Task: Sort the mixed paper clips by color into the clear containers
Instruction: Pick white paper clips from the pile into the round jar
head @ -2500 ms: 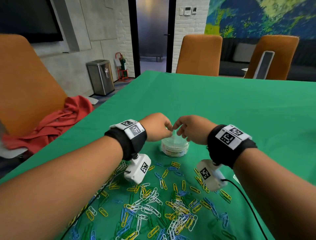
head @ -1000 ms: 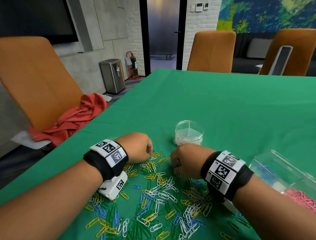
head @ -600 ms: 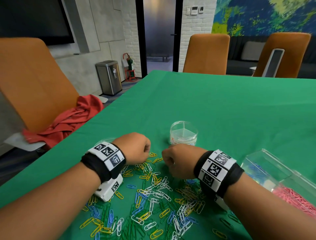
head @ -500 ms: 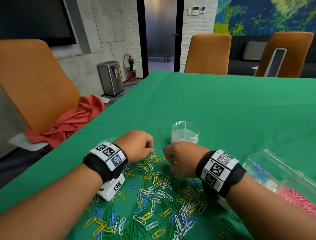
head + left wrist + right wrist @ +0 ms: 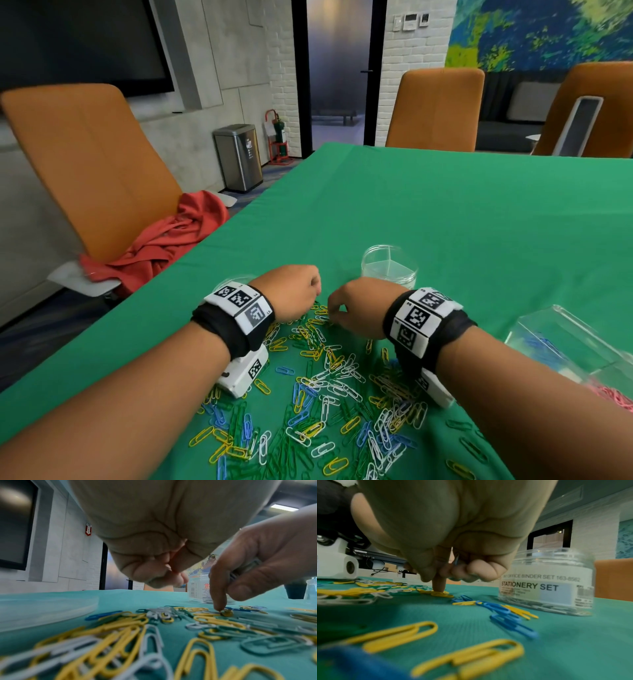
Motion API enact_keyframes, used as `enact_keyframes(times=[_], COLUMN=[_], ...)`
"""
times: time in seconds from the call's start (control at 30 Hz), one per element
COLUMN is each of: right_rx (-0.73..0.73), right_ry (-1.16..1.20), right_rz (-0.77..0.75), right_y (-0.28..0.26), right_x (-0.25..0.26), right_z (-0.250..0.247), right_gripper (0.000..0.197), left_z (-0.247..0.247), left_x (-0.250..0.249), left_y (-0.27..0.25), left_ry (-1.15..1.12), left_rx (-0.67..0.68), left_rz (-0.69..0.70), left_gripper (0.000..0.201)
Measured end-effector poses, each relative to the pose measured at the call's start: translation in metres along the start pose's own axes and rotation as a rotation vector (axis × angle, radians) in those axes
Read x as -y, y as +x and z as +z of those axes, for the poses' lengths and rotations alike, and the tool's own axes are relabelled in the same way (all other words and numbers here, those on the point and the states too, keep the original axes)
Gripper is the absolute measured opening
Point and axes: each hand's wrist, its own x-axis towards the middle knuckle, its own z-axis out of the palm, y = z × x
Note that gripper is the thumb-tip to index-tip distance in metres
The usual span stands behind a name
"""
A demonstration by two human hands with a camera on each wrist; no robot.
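Left hand [image 5: 290, 291] fisted above pile's far edge, contents unclear. Right hand [image 5: 356, 310]: index pins a yellow clip [image 5: 441, 593] to slide it out, curled fingers bank clips. Round jar [image 5: 389, 267] just beyond, handy for drops.

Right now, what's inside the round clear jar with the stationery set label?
The round jar holds a thin layer of pale clips on its bottom, seen through the wall under the label. From above, dividers split it into sections. The label hides the middle, so no count is possible.
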Motion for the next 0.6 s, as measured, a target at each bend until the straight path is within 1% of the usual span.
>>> enact_keyframes(times=[0.1, 0.2, 0.27, 0.33, 0.43, 0.5, 0.6], right_rx=[0.025, 0.05, 0.054, 0.047, 0.058, 0.055, 0.045], right_ry=[-0.048, -0.055, -0.045, -0.035, -0.003, 0.031, 0.033], right_rz=[0.005, 0.038, 0.056, 0.053, 0.036, 0.033, 0.028], right_y=[0.009, 0.017, 0.02, 0.021, 0.021, 0.021, 0.02], right_x=[0.006, 0.01, 0.011, 0.01, 0.008, 0.005, 0.003], right_z=[-0.003, -0.003, -0.001, 0.002, 0.002, 0.003, 0.005], right_gripper=[0.029, 0.021, 0.018, 0.019, 0.021, 0.019, 0.014], left_z=[-0.004, -0.011, -0.015, -0.016, -0.01, -0.006, -0.006], left_x=[0.001, 0.013, 0.019, 0.019, 0.017, 0.015, 0.013], left_y=[0.0, -0.002, -0.008, -0.019, -0.031, -0.032, -0.029], left_ry=[0.03, 0.026, 0.048, 0.076, 0.127, 0.168, 0.189], left_rx=[-0.036, -0.058, -0.033, 0.042, 0.128, 0.115, 0.093], left_rz=[-0.04, -0.072, -0.034, 0.026, 0.052, 0.042, 0.024], left_gripper=[0.016, 0.006, 0.005, 0.003, 0.015, 0.016, 0.012])
